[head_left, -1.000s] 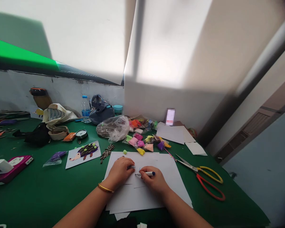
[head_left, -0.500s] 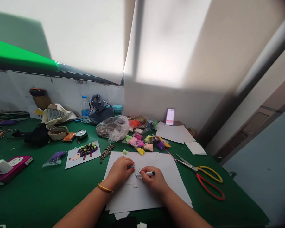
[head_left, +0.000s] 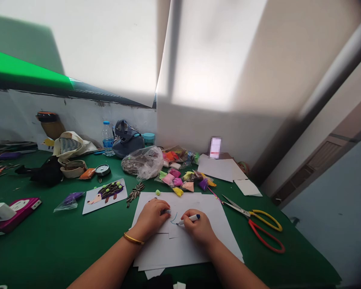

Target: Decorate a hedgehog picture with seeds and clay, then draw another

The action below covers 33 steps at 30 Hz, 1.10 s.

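My right hand (head_left: 198, 226) is closed round a white marker (head_left: 191, 219) with a dark blue end. Its tip touches the white paper (head_left: 210, 241), at the lower end of a short curved blue line (head_left: 173, 218). My left hand (head_left: 153, 216), with a gold bangle on the wrist, rests on the sheets left of the line. Its fingers are curled round a small pale object (head_left: 167, 211) that I cannot make out. Several sheets lie stacked unevenly under both hands, with a smaller piece on top.
Open scissors (head_left: 249, 214) lie right of the paper. Behind it are colourful clay packets (head_left: 174, 180) and a plastic bag (head_left: 144, 162). To the left are a hedgehog picture card (head_left: 93, 205), a purple packet (head_left: 70, 199) and a magenta box (head_left: 21, 212). A bottle (head_left: 107, 140) stands at the back.
My right hand has moved slightly right with the marker, and the blue line has grown longer, curving down and right. My left hand has stayed in place.
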Motion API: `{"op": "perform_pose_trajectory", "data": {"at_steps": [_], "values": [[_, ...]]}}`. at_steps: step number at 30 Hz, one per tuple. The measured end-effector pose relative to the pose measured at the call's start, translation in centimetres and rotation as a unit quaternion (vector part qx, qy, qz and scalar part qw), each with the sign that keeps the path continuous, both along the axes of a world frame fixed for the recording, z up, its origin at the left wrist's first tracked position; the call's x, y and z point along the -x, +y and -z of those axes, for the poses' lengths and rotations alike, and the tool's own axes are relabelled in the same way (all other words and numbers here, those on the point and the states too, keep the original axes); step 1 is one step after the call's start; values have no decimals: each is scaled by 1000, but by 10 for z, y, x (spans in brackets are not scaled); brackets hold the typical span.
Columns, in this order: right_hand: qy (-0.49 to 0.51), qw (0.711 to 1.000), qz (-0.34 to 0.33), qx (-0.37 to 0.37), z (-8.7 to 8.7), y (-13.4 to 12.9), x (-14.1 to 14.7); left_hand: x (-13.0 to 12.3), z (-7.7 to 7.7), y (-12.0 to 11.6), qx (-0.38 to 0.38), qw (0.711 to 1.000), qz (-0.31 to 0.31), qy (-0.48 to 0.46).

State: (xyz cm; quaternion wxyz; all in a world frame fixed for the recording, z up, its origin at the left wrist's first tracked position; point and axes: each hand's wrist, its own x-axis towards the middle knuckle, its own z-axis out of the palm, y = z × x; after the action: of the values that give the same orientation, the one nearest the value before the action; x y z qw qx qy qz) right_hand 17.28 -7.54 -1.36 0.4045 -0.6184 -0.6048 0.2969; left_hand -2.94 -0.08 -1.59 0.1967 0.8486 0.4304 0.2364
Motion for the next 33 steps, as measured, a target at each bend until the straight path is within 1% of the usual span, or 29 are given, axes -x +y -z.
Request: {"op": "perform_pose_trajectory", "data": {"at_steps": [8,17,25,28,33], "values": [[3,1000,22,8,-1,3,-4,0,-2,0,-2,1000,2,3],[-2,999,35,7,-1,2,-5,1,1,0,-2,1000,2,4],[29,998,40,-43,-2,4,-8,2,3,0,-11,1000,4,-2],[31,998,36,-35,-1,4,-8,2,2,0,-8,1000,3,-1],[25,999,34,2,0,2,-7,1,0,0,-1,1000,3,3]]}}
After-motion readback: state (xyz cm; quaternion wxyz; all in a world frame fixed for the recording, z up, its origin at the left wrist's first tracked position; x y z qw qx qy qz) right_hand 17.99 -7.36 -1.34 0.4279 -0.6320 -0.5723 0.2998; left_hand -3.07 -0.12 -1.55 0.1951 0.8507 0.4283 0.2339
